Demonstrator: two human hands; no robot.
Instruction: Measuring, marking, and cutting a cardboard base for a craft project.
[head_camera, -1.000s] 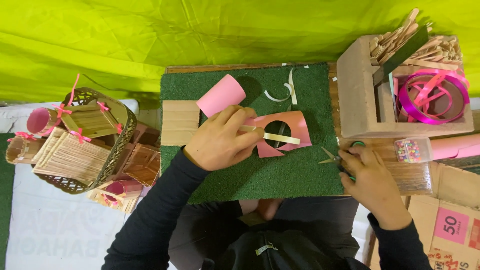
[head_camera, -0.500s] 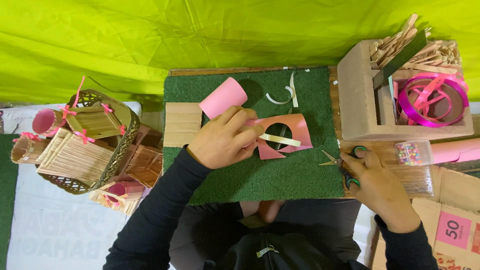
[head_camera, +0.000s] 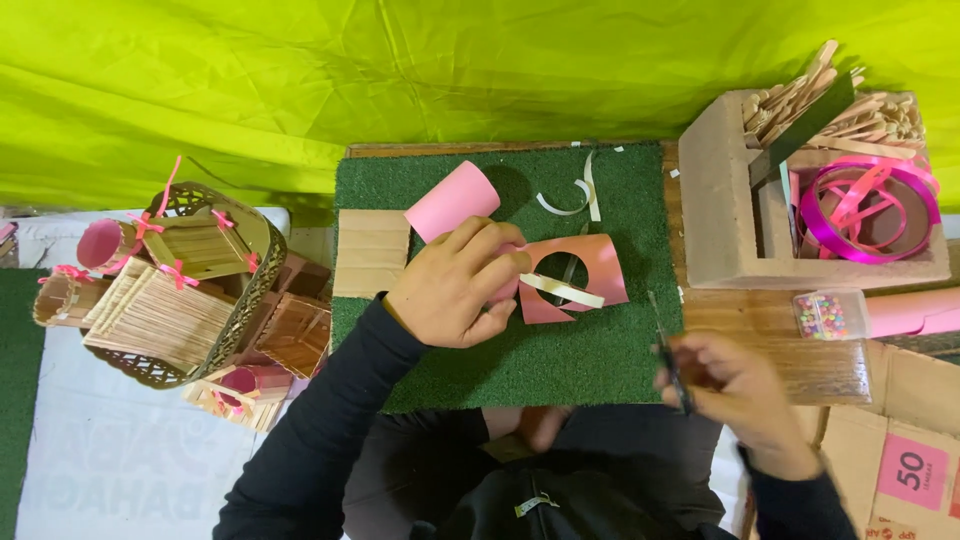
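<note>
Pink card (head_camera: 590, 262) pinned by left hand (head_camera: 455, 285), right hand (head_camera: 735, 385) gripping scissors (head_camera: 668, 360)

Pink paper (head_camera: 590, 270), green mat (head_camera: 600, 350)

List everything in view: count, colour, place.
green mat: 1, green, centre
pink roll: 1, pink, mat top left
pink sheet: 1, pink with a round hole, under left hand
paper strips: a few, pale, mat top
cardboard box: 1, brown, right
ribbon: 1 tangle, magenta, in box
wooden sticks: many, tan, box top
basket: 1, brown, left
left hand: on pink sheet
right hand: holding scissors, blurred
</note>
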